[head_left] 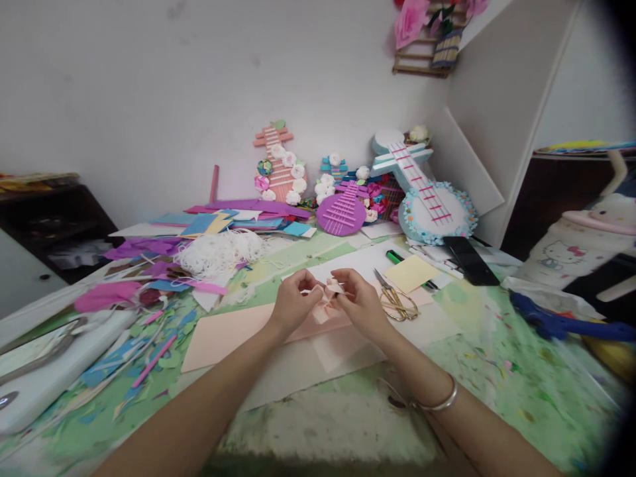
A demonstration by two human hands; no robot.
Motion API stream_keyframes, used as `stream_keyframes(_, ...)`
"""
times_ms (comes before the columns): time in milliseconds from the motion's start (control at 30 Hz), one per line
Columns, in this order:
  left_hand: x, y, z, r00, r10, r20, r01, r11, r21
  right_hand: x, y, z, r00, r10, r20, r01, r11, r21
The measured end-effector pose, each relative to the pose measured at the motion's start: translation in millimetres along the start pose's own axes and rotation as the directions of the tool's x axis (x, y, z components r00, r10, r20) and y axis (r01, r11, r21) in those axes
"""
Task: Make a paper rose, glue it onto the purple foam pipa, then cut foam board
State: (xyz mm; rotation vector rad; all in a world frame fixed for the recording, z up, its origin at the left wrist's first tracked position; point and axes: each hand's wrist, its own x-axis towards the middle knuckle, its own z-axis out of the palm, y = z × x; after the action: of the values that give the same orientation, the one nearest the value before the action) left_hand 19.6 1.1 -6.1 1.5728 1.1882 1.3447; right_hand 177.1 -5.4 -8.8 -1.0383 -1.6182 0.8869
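Observation:
Between my two hands is a small, pale pink paper flower (330,295), with folded petals. The fingers of my left hand (297,298) pinch its left side, and those of my right hand (360,301) close on its right side. My fingertips partly cover it. Below it lies a long sheet of peach paper (223,334) on white paper (283,381). Gold-handled scissors (399,305) rest just right of my right hand, beside a pale yellow paper piece (411,273) and a green pen (395,257).
Lute-shaped crafts (342,211) stand along the wall. White string (223,252) and coloured scraps (159,338) cover the left side, near a white device (64,371). At right are a black phone (471,260), a blue glue gun (561,319) and a white cup (559,252).

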Motion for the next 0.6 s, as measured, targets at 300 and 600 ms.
stream_keyframes(300, 0.9, 0.0, 0.5, 0.999, 0.053, -0.008, -0.053, 0.998, -0.017, -1.7, 2.5, -0.4, 0.981, -0.193, 0.027, 0.194, 0.952, -0.238)
stream_keyframes(600, -1.1, 2.8, -1.1, 0.983, 0.154, 0.098, -0.156, 0.988, 0.011, -4.6, 3.0, 2.0, 0.948, -0.312, 0.065, 0.315, 0.882, -0.352)
